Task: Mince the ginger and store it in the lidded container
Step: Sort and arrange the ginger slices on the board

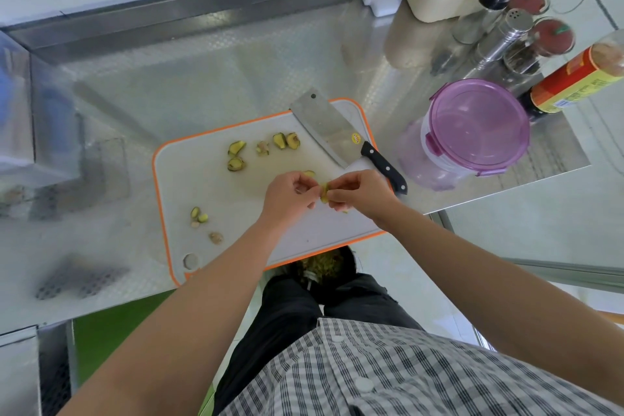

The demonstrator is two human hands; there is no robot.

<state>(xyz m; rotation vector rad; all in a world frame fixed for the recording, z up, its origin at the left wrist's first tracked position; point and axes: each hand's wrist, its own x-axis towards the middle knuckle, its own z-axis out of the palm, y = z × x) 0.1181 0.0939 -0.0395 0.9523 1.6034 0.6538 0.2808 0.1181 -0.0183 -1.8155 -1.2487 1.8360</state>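
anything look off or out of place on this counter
The cutting board lies askew, its near edge at or just past the counter edge. The knife handle pokes off the board's right side. Nothing spilled.

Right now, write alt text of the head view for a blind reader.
The left hand and right hand pinch one ginger piece together over a white, orange-rimmed cutting board. Ginger slices lie scattered on it, a cleaver rests at its far right, and a closed purple-lidded container stands beside it.
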